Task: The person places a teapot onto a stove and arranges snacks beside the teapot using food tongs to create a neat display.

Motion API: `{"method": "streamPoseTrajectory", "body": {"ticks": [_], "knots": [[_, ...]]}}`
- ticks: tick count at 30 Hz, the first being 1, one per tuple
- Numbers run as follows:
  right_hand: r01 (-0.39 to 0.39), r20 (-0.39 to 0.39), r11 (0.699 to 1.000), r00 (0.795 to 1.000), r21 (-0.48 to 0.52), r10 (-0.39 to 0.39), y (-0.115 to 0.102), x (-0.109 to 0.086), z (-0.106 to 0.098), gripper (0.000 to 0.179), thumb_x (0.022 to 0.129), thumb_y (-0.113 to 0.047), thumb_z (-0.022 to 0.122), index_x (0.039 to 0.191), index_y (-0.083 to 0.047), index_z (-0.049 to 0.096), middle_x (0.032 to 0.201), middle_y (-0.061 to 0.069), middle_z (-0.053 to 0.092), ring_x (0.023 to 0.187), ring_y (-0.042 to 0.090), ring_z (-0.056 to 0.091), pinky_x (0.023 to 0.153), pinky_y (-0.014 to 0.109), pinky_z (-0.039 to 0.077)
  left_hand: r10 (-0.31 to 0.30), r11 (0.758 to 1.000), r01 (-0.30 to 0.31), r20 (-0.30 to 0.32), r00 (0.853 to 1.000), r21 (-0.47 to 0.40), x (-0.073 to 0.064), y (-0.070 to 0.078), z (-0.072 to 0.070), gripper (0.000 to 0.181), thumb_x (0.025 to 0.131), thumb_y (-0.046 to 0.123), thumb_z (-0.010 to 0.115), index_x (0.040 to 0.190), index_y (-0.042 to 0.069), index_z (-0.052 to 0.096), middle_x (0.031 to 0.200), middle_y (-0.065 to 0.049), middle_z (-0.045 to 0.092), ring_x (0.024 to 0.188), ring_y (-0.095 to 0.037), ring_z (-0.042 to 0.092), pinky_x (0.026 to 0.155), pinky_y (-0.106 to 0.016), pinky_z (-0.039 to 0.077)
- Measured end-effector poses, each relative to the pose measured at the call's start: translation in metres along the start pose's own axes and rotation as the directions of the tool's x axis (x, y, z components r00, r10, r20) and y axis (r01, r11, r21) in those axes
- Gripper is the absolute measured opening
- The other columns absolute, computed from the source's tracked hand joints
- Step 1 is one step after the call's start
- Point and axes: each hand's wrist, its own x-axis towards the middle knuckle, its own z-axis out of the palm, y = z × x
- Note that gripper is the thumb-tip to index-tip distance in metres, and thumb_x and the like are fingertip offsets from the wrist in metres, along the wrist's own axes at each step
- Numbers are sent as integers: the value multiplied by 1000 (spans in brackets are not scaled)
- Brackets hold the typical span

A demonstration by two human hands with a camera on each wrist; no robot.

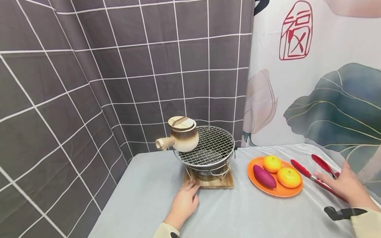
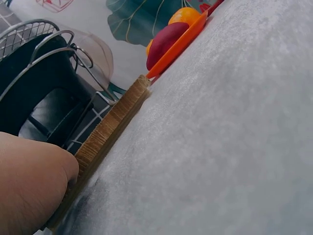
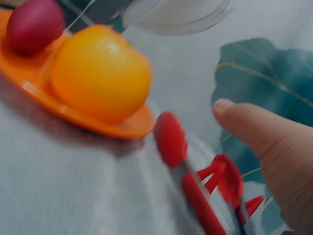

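Note:
My left hand rests its fingers at the front left corner of a square wooden board. On that board stands a round grill stove with a wire mesh top. A brown and cream clay teapot with a side handle and wooden lid sits at the mesh's left. My right hand hovers with spread fingers over red-tipped metal tongs, holding nothing. In the right wrist view its thumb stands apart from the tongs.
Left of the tongs is an orange plate with two oranges and a purple sweet potato. A grey cloth covers the table. A dark tiled-pattern curtain hangs behind and at left; a white leaf-print curtain hangs at right.

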Motion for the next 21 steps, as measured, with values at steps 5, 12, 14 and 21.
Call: {"method": "streamPoseTrajectory", "body": {"ticks": [5,12,14,21], "knots": [[-83,14,997,996,-6,83,7,6,6,139,82,-71,64,144,17,-26,142,55,6,124,67,19,100,81,29,-22,1000,22,7,1000,-10,2,0,0,35,84,12,67,118,6,74,132,-18,65,126,-39,60,108,-48,47],[-104,23,993,994,-51,105,12,5,17,140,80,-72,66,144,24,-14,136,54,15,118,66,26,100,79,33,-30,999,30,18,999,-17,1,-1,0,36,85,13,67,119,6,74,133,-17,65,127,-38,59,109,-48,46],[-91,10,991,996,-101,92,15,3,21,138,78,-73,67,144,27,-3,130,53,23,112,65,33,94,77,41,-26,1000,26,14,1000,-15,1,-2,0,36,85,13,67,119,6,74,133,-17,65,126,-38,59,109,-48,46],[-29,-60,951,998,-308,11,29,-1,30,120,78,-75,64,131,28,33,116,46,39,98,56,43,83,69,52,-7,1000,7,-20,1000,-13,0,-1,0,36,83,10,68,118,5,74,130,-17,67,124,-38,61,107,-47,48]]}}
